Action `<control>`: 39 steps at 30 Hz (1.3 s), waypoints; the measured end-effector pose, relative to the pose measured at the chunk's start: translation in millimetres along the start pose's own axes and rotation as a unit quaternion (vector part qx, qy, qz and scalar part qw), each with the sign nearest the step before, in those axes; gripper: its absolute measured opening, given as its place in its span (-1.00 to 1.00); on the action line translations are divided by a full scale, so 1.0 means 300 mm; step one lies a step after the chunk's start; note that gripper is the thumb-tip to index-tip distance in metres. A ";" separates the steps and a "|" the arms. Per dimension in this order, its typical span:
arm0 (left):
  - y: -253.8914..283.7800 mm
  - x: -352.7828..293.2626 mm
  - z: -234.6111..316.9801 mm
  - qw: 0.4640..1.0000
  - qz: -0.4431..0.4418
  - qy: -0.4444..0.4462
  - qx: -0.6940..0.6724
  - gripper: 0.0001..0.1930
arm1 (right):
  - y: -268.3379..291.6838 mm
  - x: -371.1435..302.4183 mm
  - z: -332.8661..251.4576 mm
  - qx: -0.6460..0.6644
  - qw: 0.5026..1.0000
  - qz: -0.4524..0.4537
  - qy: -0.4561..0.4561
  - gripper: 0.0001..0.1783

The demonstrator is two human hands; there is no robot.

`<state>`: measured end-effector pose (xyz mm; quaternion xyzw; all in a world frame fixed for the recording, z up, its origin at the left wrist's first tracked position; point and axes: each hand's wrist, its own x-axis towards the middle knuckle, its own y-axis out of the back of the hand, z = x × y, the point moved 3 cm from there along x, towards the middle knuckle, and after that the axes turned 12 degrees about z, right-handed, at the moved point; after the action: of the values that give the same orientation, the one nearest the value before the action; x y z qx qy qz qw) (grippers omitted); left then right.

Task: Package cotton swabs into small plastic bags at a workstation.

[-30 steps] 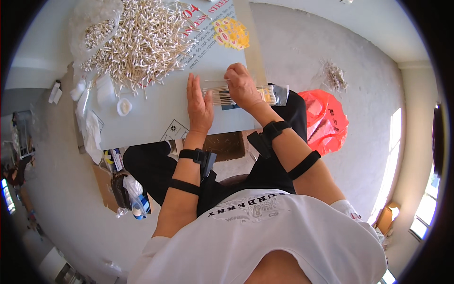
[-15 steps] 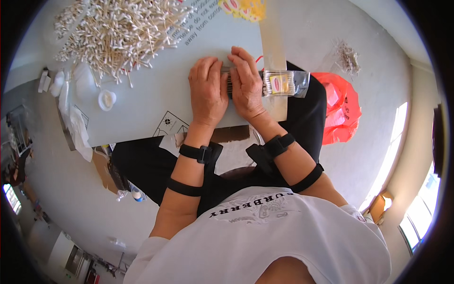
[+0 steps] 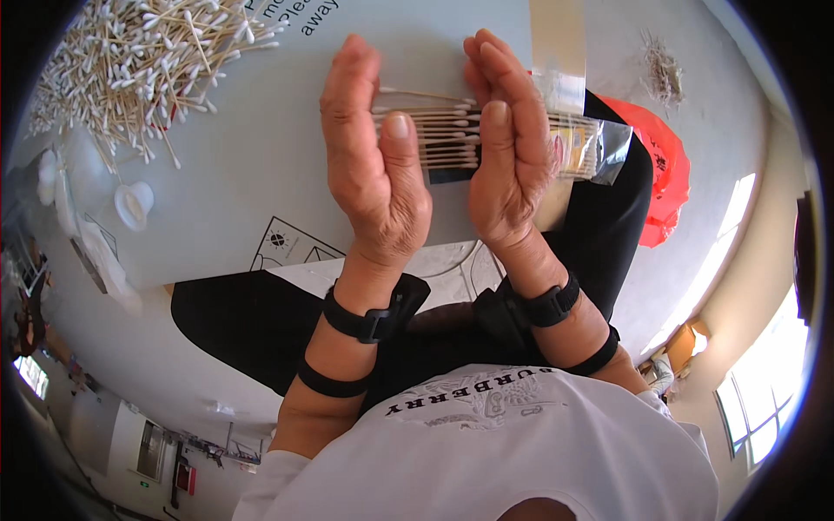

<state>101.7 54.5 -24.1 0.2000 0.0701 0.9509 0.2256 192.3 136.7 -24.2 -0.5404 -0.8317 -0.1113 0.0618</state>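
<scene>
My left hand (image 3: 375, 165) open, fingers extended, my right hand (image 3: 514, 161) open, slightly curved, both empty, cotton swabs (image 3: 447, 137) between, contact unclear

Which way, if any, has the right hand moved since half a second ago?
Yes: rightward. Against the tan strip, the right hand now sits closer, with a wider gap from the left hand.

My white short-sleeved shirt (image 3: 495, 460) bears black lettering (image 3: 469, 387) and a grey emblem (image 3: 476, 410); black trousers (image 3: 230, 317) cover my legs. Each forearm wears two black bands (image 3: 334, 380), the one nearer the wrist carrying a dark module (image 3: 499, 317).
</scene>
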 end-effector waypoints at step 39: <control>0.052 -0.065 0.053 0.899 -0.205 -0.170 0.347 -0.24 | 0.071 -0.006 -0.050 -0.134 0.989 0.048 0.043 -0.76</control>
<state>117.9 32.3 -13.1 0.4053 0.3954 0.7507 0.3403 212.2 139.8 -7.6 -0.5782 -0.7785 -0.2423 0.0300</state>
